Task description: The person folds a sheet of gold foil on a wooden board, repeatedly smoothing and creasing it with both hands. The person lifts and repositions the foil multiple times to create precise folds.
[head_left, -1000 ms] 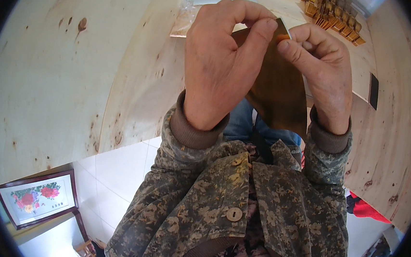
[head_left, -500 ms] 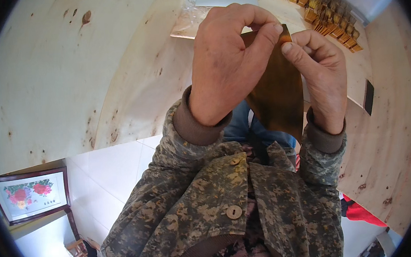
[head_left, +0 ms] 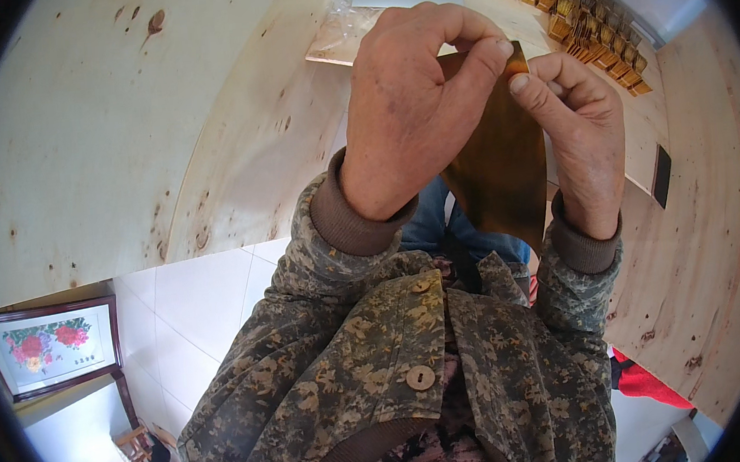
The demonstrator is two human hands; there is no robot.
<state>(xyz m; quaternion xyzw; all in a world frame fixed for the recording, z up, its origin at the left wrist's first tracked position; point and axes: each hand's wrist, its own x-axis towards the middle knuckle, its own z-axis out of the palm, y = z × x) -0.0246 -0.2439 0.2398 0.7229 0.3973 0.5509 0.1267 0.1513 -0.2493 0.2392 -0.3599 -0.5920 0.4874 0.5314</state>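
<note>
A thin golden-brown sheet [head_left: 500, 173] hangs upright in front of my chest, over the edge of a pale wooden table [head_left: 101, 130]. My left hand [head_left: 413, 110] pinches its top edge between thumb and forefinger. My right hand [head_left: 580, 136] grips the same top edge just to the right, fingertips almost touching the left ones. Both sleeves are camouflage cloth with brown cuffs. The sheet's left part is hidden behind my left hand.
Rows of small golden folded pieces [head_left: 579, 15] lie at the table's far right. A clear plastic bag [head_left: 345, 29] lies beyond my hands. A dark phone [head_left: 661, 175] rests on the right. A framed flower picture [head_left: 49, 345] leans on the white tiled floor at lower left.
Both hands and the sheet stay together almost unmoved; the view has shifted slightly, and the fingertips have closed nearer on the sheet's top edge.
</note>
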